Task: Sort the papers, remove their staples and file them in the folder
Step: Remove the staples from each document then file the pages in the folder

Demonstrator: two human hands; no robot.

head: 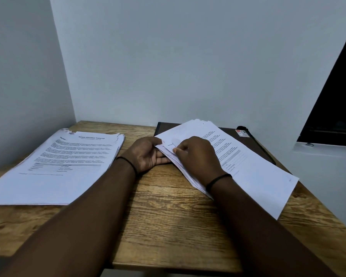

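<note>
Both forearms reach forward over the wooden table (168, 226), each wrist banded in black. The left hand (146, 154) lies palm-up, thumb on top and fingers curled beneath the near corner of the right-hand stack of papers (248, 166), gripping it. Just right of it, touching the same corner, the right hand (196, 156) rests knuckles-up on the top sheet, thumb and forefinger pinching at the corner, probably where a staple sits, though none is visible. The step appears to be staple removal; next, a firm pinch and lift while the left hand steadies. Beyond and beneath the stack lies the dark folder (246, 140); well left of the hands rests a second pile of papers (64, 162).
</note>
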